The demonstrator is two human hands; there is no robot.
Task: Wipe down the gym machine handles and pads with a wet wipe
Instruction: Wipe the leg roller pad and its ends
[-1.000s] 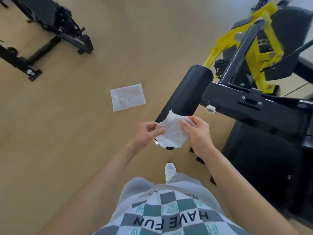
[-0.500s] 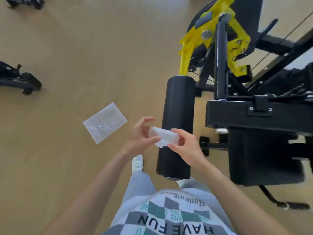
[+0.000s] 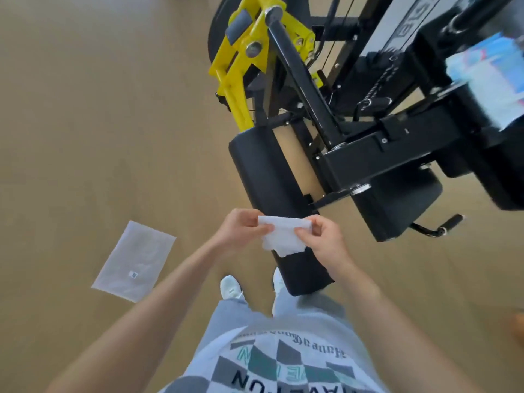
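A white wet wipe, folded into a band, hangs between both hands just above the near part of a long black roller pad. My left hand pinches its left end and my right hand pinches its right end. The roller pad belongs to a black gym machine with a yellow bracket at the top. A square black seat pad sits to the right of the roller, with a small black handle sticking out beside it.
A flat translucent packet lies on the tan floor to the left. My white shoes stand just below the roller pad's near end. A blurred white and blue pack rests on the machine at the far right.
The view has swung so the machine now fills the upper right. The wipe went from a crumpled sheet to a folded band stretched wider between my hands, lower over the roller pad.
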